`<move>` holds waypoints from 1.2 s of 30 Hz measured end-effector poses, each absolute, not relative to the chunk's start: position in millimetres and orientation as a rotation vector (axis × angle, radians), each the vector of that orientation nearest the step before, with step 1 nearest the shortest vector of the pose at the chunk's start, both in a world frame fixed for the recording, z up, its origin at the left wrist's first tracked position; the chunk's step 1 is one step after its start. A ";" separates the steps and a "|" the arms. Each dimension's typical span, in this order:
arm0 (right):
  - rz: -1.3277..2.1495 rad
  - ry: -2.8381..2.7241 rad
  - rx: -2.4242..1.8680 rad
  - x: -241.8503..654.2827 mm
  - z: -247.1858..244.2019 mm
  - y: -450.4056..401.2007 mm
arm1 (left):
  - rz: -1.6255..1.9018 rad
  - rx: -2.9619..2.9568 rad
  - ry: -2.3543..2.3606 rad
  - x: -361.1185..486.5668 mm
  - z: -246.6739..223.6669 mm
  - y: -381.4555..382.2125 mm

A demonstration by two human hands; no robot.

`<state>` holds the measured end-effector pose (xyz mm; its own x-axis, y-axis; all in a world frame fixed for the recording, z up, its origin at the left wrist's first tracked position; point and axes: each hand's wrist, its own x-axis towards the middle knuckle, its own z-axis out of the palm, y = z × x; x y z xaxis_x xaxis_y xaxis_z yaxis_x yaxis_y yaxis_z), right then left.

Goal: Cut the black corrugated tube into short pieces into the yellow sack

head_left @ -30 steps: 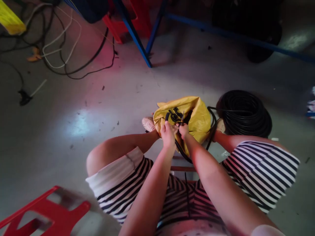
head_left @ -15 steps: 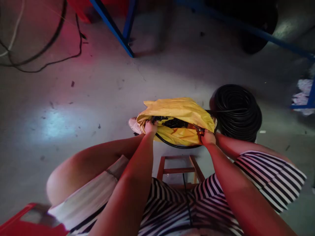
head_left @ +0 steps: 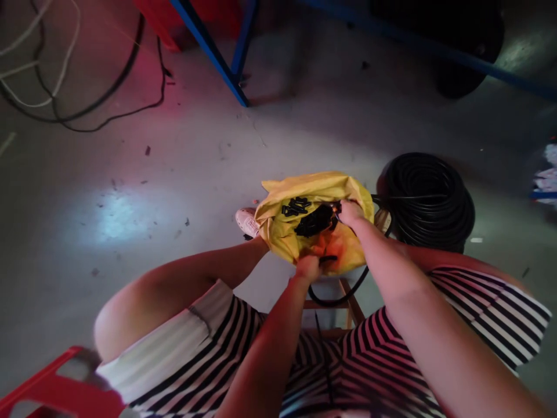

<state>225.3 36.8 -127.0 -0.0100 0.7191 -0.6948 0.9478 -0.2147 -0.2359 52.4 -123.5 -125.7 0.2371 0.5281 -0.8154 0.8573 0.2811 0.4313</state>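
Note:
A yellow sack (head_left: 278, 244) lies gaping between my legs, with short black tube pieces (head_left: 296, 206) and a darker black heap (head_left: 314, 220) inside. My left hand (head_left: 308, 268) is closed around a black hose (head_left: 333, 301) at the sack's near edge, and the hose's short end points right over the opening. From there the hose loops below the sack towards the coil on the right. My right hand (head_left: 351, 213) is inside the sack's right side, closed on a cutting tool (head_left: 336, 208) with an orange part; its shape is mostly hidden.
A thick coil of black hose (head_left: 429, 200) rests on the floor to the right. Behind are a blue metal frame (head_left: 213, 52) and loose cables (head_left: 108, 87). A wooden stool (head_left: 354, 307) stands below the sack, and a red plastic stool (head_left: 56, 383) at lower left.
My left hand has moved right and nearer my body with the hose. My right hand has moved up and left into the sack with the tool. The sack's mouth gapes wider.

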 end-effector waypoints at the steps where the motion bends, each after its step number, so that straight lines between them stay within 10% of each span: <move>1: -1.066 1.714 2.008 226.0 -125.0 46.3 | -0.378 1.321 1.417 51.1 -126.3 -126.8; 10: -1.753 1.546 1.974 233.8 -47.8 49.9 | 0.183 0.782 1.595 34.8 -96.9 -76.9; 22: -2.680 1.084 2.322 204.7 90.2 -105.4 | 0.805 0.530 1.032 -0.4 76.6 -90.1; 36: -2.613 1.169 2.163 188.0 55.9 -136.1 | 0.939 0.896 1.185 -8.8 47.8 -94.9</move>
<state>188.0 -136.1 55.9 -0.2107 0.6881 -0.6944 0.0589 -0.7001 -0.7116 -8.8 -94.9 47.8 0.1221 0.9326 -0.3396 -0.1178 0.3534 0.9280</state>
